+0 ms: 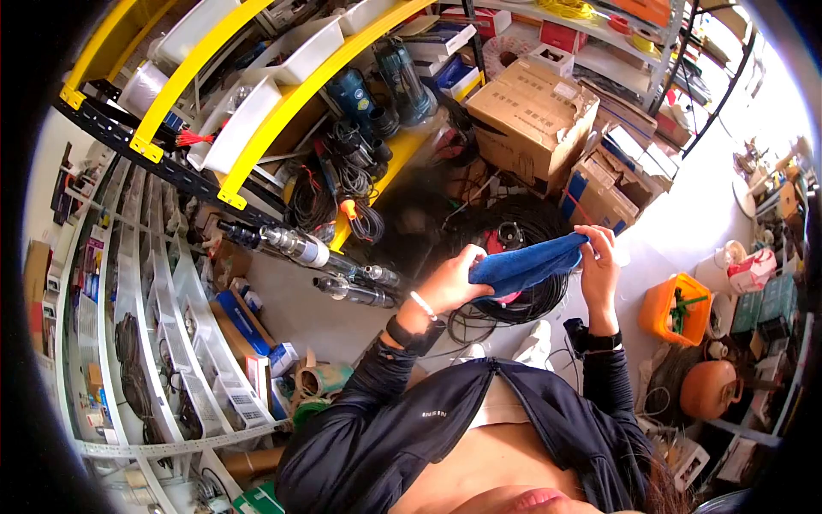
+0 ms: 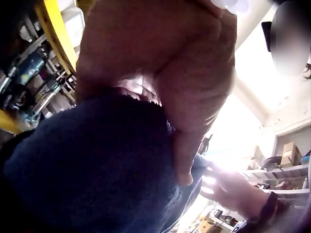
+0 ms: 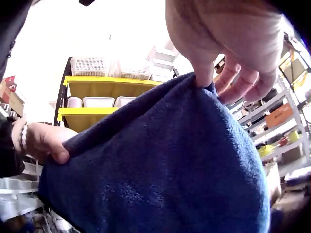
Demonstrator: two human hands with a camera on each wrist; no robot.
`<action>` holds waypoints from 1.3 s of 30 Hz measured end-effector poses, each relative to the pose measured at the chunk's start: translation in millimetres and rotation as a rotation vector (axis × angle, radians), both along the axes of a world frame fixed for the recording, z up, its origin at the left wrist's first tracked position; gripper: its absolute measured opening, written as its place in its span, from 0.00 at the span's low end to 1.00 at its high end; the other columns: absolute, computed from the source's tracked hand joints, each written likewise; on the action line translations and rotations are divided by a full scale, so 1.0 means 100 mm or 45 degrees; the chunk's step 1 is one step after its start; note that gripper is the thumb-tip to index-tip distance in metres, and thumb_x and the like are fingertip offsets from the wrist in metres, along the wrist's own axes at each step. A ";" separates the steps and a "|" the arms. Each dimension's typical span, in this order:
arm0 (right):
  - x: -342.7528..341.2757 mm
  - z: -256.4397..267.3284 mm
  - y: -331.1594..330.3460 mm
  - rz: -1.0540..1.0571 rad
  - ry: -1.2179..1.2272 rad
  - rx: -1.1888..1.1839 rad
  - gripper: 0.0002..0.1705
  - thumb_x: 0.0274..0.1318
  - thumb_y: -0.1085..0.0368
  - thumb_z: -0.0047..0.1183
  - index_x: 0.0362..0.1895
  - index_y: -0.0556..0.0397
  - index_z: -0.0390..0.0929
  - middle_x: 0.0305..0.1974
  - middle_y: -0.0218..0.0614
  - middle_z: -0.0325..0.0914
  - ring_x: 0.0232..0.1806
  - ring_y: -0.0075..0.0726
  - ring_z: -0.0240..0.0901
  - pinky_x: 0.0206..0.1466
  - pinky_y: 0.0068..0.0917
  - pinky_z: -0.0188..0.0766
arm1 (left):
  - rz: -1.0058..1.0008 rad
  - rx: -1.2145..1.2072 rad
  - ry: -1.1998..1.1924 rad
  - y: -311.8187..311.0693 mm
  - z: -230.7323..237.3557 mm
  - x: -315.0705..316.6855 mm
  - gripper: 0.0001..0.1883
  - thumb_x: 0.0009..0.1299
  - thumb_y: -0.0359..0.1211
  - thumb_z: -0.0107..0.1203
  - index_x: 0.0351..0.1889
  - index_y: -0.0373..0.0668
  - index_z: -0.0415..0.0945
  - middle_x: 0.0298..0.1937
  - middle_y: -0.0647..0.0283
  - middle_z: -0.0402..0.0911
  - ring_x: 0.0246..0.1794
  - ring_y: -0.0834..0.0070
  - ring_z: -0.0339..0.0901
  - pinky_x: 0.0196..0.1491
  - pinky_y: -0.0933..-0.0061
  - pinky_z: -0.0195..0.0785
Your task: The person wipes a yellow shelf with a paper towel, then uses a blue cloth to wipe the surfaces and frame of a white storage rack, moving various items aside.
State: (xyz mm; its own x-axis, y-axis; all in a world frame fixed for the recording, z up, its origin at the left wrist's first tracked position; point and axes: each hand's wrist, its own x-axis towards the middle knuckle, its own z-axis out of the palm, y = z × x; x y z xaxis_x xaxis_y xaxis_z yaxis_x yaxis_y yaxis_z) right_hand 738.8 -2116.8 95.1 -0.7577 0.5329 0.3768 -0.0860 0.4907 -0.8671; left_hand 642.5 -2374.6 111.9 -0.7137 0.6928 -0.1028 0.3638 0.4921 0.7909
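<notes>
A blue plush cloth is stretched between both hands in front of the body. The left hand grips its left end, thumb laid over the fabric in the left wrist view. At the other end the right hand pinches a top corner between thumb and fingers. In the right wrist view the cloth hangs down in a broad sheet, with a fold along its upper edge. Beneath the cloth in the head view lies a coil of black hose on the floor, partly hidden by it.
Metal pumps stand left of the hands, near a yellow-beamed shelf. Cardboard boxes are stacked beyond the hose. An orange crate sits on the floor at right, and a shelf of bins runs along the left.
</notes>
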 end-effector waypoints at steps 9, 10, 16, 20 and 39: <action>-0.15 -0.11 1.20 -0.127 0.005 0.391 0.19 0.47 0.80 0.51 0.42 0.49 0.83 0.37 0.42 0.75 0.41 0.49 0.74 0.45 0.36 0.71 | 0.138 0.079 0.299 1.10 0.18 -0.08 0.13 0.59 0.22 0.61 0.44 0.39 0.80 0.41 0.55 0.85 0.41 0.68 0.83 0.46 0.72 0.74; -0.11 -0.11 1.34 -0.137 -0.010 0.353 0.18 0.48 0.79 0.51 0.43 0.49 0.82 0.36 0.42 0.74 0.40 0.49 0.74 0.44 0.36 0.71 | 0.140 0.102 0.359 1.26 0.16 -0.09 0.12 0.59 0.22 0.61 0.42 0.39 0.81 0.39 0.55 0.85 0.39 0.68 0.83 0.44 0.72 0.74; 0.34 -0.11 2.01 -0.203 -0.059 0.191 0.13 0.55 0.78 0.49 0.43 0.54 0.79 0.41 0.43 0.78 0.44 0.49 0.76 0.48 0.34 0.72 | 0.079 0.320 0.627 2.06 0.28 -0.05 0.10 0.59 0.22 0.64 0.39 0.38 0.82 0.35 0.56 0.84 0.34 0.67 0.83 0.39 0.73 0.74; 0.68 -0.19 2.19 -0.303 -0.168 0.413 0.12 0.57 0.79 0.48 0.43 0.55 0.78 0.40 0.44 0.78 0.44 0.47 0.77 0.49 0.32 0.71 | -0.111 0.267 0.592 2.40 0.12 -0.20 0.09 0.59 0.24 0.64 0.38 0.39 0.81 0.36 0.55 0.84 0.36 0.61 0.82 0.40 0.69 0.74; 1.62 -0.28 4.98 -0.632 -0.168 0.134 0.09 0.56 0.76 0.48 0.40 0.56 0.77 0.37 0.44 0.76 0.41 0.51 0.75 0.46 0.36 0.71 | -0.399 0.350 0.370 5.77 -0.33 0.30 0.08 0.64 0.26 0.59 0.41 0.36 0.81 0.37 0.52 0.84 0.37 0.59 0.82 0.42 0.67 0.74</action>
